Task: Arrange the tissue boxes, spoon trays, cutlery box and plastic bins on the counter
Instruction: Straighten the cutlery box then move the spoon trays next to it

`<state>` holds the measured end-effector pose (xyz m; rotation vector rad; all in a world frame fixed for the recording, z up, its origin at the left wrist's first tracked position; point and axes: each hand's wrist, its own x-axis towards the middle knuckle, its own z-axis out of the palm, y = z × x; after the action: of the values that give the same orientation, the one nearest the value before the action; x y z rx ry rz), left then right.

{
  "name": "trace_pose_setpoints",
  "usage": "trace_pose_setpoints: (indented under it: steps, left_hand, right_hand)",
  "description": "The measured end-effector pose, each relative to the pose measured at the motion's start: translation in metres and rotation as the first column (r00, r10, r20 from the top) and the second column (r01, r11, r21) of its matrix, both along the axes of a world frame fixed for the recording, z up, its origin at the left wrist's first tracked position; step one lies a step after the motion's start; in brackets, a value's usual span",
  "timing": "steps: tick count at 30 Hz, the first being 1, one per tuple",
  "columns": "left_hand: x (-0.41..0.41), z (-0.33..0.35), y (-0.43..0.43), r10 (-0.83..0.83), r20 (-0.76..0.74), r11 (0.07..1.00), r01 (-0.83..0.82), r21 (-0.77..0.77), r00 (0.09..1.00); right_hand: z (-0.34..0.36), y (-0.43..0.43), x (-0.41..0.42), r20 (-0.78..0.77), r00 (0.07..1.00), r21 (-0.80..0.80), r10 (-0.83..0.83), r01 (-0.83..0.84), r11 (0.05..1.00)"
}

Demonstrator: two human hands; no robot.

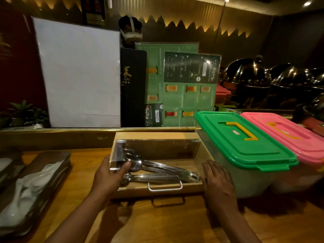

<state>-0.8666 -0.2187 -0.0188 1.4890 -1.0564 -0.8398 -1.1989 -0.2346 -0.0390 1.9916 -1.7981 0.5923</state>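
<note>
A wooden cutlery box [157, 135] with a clear lid and a metal handle sits mid-counter, holding several steel spoons [157, 170]. My left hand [109, 178] grips its left front corner, thumb over the clear lid edge. My right hand [217, 183] lies flat against its right front corner. Right of it stand a green-lidded plastic bin [245, 146] and a pink-lidded plastic bin [287, 135], side by side. At the left lies a metal spoon tray [57, 160] with white spoons.
Behind the counter's raised ledge [70, 135] stand a white board [78, 72], a black menu [132, 88] and green menus [184, 88]. A small plant [22, 113] is far left. Steel dome lids [254, 72] fill the far right. Another tray edge [7, 163] shows at the left.
</note>
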Motion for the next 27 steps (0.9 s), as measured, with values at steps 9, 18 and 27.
trace_pose_setpoints:
  steps: [9, 18, 27]
  left_hand:
    - [-0.002, -0.001, -0.004, 0.02, -0.029, 0.999, -0.019, 0.032, 0.999]
    - [0.006, -0.002, -0.001, -0.037, -0.12, 0.998, 0.042, 0.039, 0.992]
    - [0.043, 0.007, 0.041, -0.216, -0.106, 0.975, 0.221, 0.03, 0.971]
  right_hand:
    - [-0.009, -0.007, -0.001, 0.029, 0.999, -0.013, 0.014, -0.013, 1.0]
    - [-0.006, -0.003, 0.005, 0.153, 0.988, 0.058, 0.011, -0.02, 0.998]
    - [0.015, 0.043, 0.102, 0.352, 0.842, -0.117, 0.41, -0.395, 0.911]
